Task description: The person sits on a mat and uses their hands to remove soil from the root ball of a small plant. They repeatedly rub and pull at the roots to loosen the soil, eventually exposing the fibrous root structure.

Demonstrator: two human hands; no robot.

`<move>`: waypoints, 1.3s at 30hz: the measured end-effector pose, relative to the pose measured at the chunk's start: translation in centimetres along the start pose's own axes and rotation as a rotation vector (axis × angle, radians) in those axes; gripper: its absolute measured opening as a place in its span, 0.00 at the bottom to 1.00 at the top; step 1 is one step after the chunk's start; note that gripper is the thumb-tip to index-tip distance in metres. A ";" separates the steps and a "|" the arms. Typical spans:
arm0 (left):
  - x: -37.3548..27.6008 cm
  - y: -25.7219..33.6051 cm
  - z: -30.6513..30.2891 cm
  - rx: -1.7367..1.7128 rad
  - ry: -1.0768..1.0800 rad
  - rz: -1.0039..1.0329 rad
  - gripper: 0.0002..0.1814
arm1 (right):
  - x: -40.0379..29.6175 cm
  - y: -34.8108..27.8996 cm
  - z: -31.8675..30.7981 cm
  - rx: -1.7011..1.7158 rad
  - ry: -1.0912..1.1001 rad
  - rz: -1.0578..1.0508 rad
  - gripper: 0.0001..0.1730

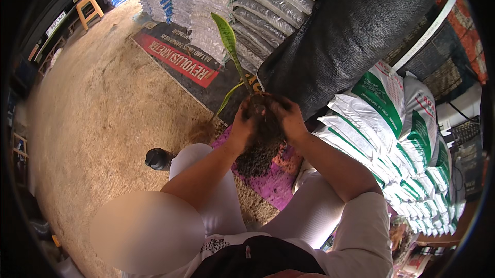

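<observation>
Both my hands are dark with soil and cup the root ball [267, 123] of a snake plant between them. My left hand [243, 123] is at the ball's left side and my right hand [288, 117] at its right. The plant's tall green leaf [228, 38] with yellow edges rises away from me from the top of the soil. A second, narrow leaf [228, 98] leans to the left. Beneath my hands, loose dark soil [253, 164] lies on a purple sheet [270, 185] between my legs. The fingertips are partly hidden by soil.
A black bottle [157, 159] stands by my left knee. A large black sack [340, 42] leans at the upper right, beside stacked white-and-green bags [371, 123]. Clear plastic bags [209, 7] are piled ahead, near a printed banner [174, 57]. A yellow stool [89, 9] stands far left.
</observation>
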State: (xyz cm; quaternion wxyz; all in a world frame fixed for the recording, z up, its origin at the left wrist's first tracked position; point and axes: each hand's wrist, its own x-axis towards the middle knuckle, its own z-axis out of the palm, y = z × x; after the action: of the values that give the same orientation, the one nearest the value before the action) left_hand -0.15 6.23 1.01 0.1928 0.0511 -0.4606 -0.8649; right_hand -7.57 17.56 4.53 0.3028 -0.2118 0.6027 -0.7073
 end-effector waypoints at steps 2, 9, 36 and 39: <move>0.1 0.1 -0.7 0.043 0.051 -0.119 0.30 | 0.7 -0.1 -0.2 -0.076 0.052 0.086 0.25; -1.0 1.7 0.1 -0.070 -0.066 -0.105 0.38 | -1.0 -2.0 -1.0 -0.125 -0.152 -0.043 0.29; -1.8 2.7 0.4 0.017 -0.242 -0.010 0.38 | -3.9 -5.1 0.0 -0.075 -0.290 -0.054 0.40; -1.5 2.4 0.1 -0.029 -0.227 -0.074 0.33 | -3.7 -3.9 -0.5 -0.176 -0.275 -0.198 0.43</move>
State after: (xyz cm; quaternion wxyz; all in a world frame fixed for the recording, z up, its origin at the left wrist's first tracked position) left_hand 1.93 5.63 2.89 0.1081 -0.0330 -0.4649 -0.8781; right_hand -5.90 20.77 8.55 0.2917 -0.3903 0.5914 -0.6425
